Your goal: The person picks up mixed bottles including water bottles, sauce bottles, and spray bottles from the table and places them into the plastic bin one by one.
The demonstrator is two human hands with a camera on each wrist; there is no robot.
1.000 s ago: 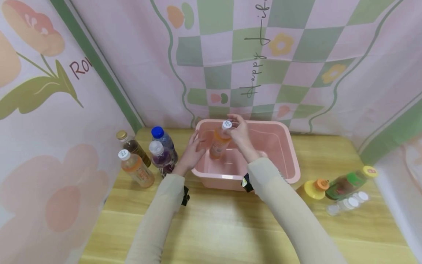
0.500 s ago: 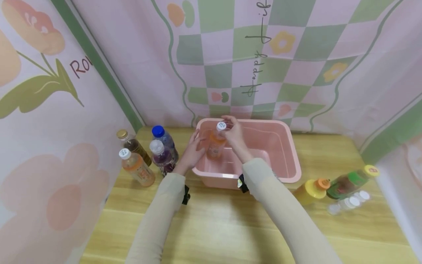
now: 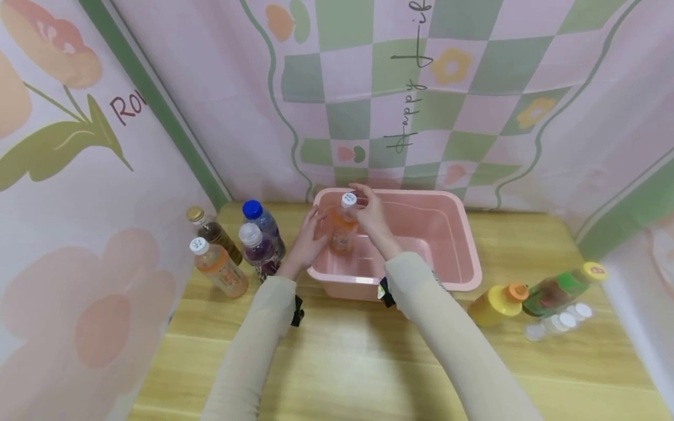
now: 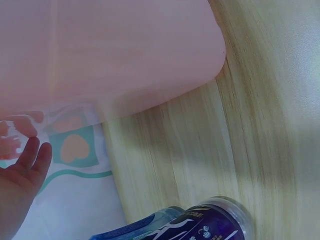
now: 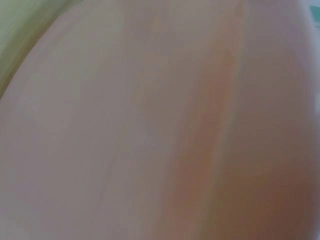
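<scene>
We see the right hand (image 3: 371,217) with its fingers curled around the neck of the orange drink bottle (image 3: 341,231), just under the white cap (image 3: 348,199), holding it upright inside the left end of the pink plastic tub (image 3: 453,251). The left hand (image 3: 306,241) lies against the tub's left wall with fingers straight and only slightly spread, fingertips beside the bottle; in the left wrist view those fingers (image 4: 31,157) look relaxed and hold nothing. Both forearms reach in from the near edge of the wooden table (image 3: 342,362), sleeves pale beige. Left of the tub stand four bottles, the purple one (image 3: 256,250) closest to the left wrist. The right wrist view shows only blurred pink.
</scene>
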